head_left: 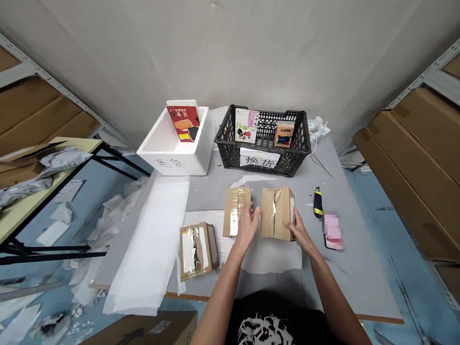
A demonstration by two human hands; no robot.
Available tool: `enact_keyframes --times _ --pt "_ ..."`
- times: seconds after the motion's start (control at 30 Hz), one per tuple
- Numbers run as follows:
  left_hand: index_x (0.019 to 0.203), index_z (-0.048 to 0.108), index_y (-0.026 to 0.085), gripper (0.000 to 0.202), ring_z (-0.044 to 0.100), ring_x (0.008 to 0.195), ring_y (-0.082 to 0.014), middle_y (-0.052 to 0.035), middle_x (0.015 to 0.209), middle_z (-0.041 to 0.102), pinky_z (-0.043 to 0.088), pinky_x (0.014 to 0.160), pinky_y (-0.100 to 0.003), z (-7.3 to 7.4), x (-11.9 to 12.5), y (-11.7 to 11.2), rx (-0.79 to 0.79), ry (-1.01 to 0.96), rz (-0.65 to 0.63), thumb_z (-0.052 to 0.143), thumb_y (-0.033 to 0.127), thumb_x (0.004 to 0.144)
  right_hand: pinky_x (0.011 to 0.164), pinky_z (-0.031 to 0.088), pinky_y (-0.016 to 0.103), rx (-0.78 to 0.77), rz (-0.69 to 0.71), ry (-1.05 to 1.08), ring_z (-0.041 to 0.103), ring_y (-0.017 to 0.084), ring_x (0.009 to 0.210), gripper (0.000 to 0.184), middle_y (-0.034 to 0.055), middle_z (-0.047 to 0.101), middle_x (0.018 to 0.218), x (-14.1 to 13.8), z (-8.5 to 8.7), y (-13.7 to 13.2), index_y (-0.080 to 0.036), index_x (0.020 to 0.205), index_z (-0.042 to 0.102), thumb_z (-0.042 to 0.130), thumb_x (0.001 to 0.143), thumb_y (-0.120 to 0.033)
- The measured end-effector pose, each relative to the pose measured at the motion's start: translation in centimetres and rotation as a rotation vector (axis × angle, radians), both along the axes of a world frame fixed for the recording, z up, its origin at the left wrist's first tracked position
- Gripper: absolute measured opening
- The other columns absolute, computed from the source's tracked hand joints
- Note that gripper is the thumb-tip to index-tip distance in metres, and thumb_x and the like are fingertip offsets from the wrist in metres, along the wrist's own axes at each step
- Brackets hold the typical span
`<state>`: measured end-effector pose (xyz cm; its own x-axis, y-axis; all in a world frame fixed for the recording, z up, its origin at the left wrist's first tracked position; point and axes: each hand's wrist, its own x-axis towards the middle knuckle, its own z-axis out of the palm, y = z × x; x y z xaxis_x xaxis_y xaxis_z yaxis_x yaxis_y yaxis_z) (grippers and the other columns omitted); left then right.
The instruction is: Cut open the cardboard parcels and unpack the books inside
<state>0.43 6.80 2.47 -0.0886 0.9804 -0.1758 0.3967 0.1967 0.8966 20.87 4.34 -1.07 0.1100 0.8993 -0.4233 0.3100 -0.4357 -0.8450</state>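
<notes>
Shirt point(266, 323) — right hand point(300, 232) at carton point(275, 214) edge

We note a grey table point(359, 273) with a brown front edge, set against a pale wall. Along its far side we find a white foam box point(172, 163), a black crate point(229, 159) just to its right and, near the far right corner, a white power strip point(319, 128). Long white sheets point(153, 239) cover the left part and overhang the front edge. Nearer the middle we observe more white paper point(273, 261), with a taped left carton point(198, 251) and a middle carton point(230, 213) partly over it. On the right we see a black-and-yellow cutter point(318, 205), its lower end close to a phone point(332, 230).
</notes>
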Motion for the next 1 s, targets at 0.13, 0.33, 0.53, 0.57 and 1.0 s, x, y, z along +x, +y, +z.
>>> enact_keyframes --times 0.13,0.33,0.53,0.57,1.0 --pt "0.142 0.033 0.024 0.066 0.045 0.129 -0.0234 -0.0082 0.145 0.043 0.042 0.102 -0.037 0.8 1.3 0.2 -0.190 -0.292 -0.298 0.040 0.060 0.087 0.113 0.021 0.043 0.050 0.032 0.105 0.018 0.025 0.142 0.100 0.0081 0.015 0.157 0.5 1.2 -0.8 -0.026 0.150 0.009 0.053 0.070 -0.066" --pt "0.147 0.019 0.033 0.070 0.051 0.123 -0.0240 -0.0054 0.142 0.046 0.049 0.092 -0.041 1.3 0.4 1.2 -0.363 -0.490 -0.474 0.037 0.063 0.086 0.109 0.029 0.045 0.119 0.110 0.240 0.022 0.026 0.141 0.103 0.0077 0.015 0.157 0.9 2.3 -1.6 -0.027 0.151 0.004 0.053 0.070 -0.069" --pt "0.148 0.015 0.034 0.083 0.050 0.123 -0.0256 -0.0086 0.137 0.050 0.045 0.096 -0.043 2.1 -0.7 2.5 -0.277 -0.451 -0.524 0.049 0.066 0.079 0.112 0.024 0.041 0.164 0.250 0.436 0.016 0.021 0.143 0.100 0.0054 0.006 0.159 1.5 4.2 -1.5 -0.028 0.150 -0.001 0.057 0.076 -0.061" --pt "0.148 0.013 0.033 0.086 0.048 0.125 -0.0259 -0.0094 0.138 0.049 0.044 0.097 -0.042 2.2 -0.8 2.6 -0.235 -0.457 -0.533 0.052 0.064 0.078 0.112 0.024 0.041 0.154 0.273 0.449 0.014 0.021 0.143 0.099 0.0050 0.007 0.159 1.7 4.3 -1.4 -0.029 0.150 0.000 0.058 0.076 -0.060" --pt "0.131 0.030 0.024 0.084 0.012 0.142 -0.0358 -0.0190 0.148 0.017 0.019 0.111 -0.061 2.8 -1.4 1.2 0.500 0.281 -0.785 0.071 0.044 0.061 0.091 0.047 0.044 -0.300 0.194 0.717 0.059 0.029 0.113 0.081 0.0124 0.065 0.118 4.5 7.3 1.2 -0.021 0.126 0.057 0.021 0.080 -0.078"
